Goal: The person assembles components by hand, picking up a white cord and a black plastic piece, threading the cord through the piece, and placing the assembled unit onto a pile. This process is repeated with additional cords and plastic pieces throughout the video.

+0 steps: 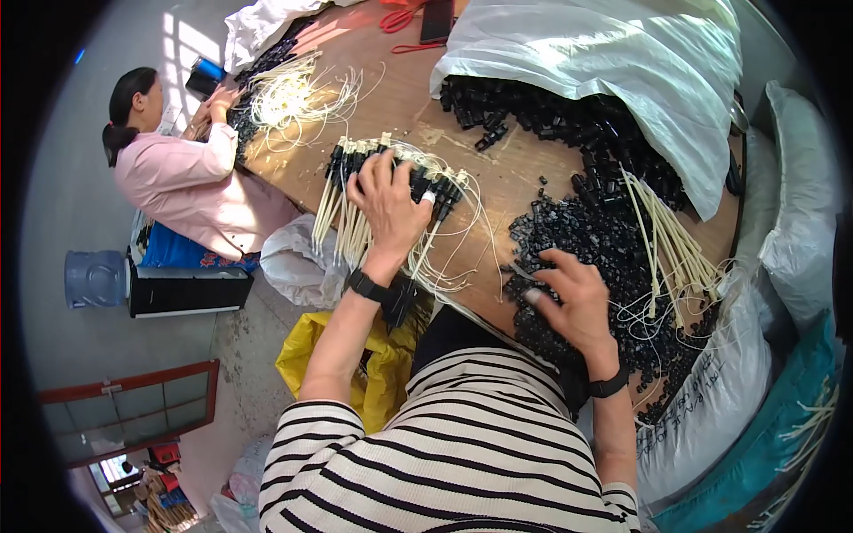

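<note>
My left hand (391, 202) lies over a row of black fittings with cream cords (332, 209) hanging from them, on the wooden table. Its fingers are spread across the fittings and its thumb, with a white covering at the tip, points to the right. Thin white wires (484, 218) loop out beside the row. My right hand (576, 300) hovers at the left edge of a heap of small black plastic parts (555, 231). Its fingers are bent but apart, and I see nothing between them. Whether the fingertips touch the parts I cannot tell.
A white sack (595, 53) spills larger black parts (569, 120) at the back right. Cream cords (675, 249) lie on the heap. Full sacks (720, 382) line the right edge. A co-worker in pink (178, 178) handles things at the far left. A yellow bag (306, 351) hangs below the table.
</note>
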{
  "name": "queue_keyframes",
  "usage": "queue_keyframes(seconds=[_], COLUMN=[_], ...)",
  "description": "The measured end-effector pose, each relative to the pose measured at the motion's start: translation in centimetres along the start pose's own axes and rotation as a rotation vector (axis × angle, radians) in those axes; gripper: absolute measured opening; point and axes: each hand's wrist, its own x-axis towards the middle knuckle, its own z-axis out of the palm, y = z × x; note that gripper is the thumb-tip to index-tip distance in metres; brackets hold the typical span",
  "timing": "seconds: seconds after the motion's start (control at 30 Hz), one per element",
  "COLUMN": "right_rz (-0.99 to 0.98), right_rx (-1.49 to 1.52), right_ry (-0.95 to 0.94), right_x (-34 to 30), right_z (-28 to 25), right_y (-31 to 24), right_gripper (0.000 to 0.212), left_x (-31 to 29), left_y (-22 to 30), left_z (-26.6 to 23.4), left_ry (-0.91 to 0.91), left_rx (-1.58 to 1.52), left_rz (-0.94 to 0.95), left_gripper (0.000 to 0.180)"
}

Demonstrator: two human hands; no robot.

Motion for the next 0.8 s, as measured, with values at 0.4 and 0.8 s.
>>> queue_keyframes(seconds=[0.4, 0.8], right_rz=[0.753, 0.492], right_rx=[-0.481, -0.137], right_ry=[0.169, 0.242], right_x=[-4.6, -3.9], right_z=[-5.9, -6.1], right_y=[9.3, 5.9], right_gripper=[0.020, 0.009], left_x=[4.3, 1.8], left_y=[16.7, 12.6], left_z=[7.5, 7.2], left_ry=[-0.643, -0.583], left_rx=[-0.611, -1.064], left_rz=[0.151, 0.105], left_gripper=[0.025, 0.041])
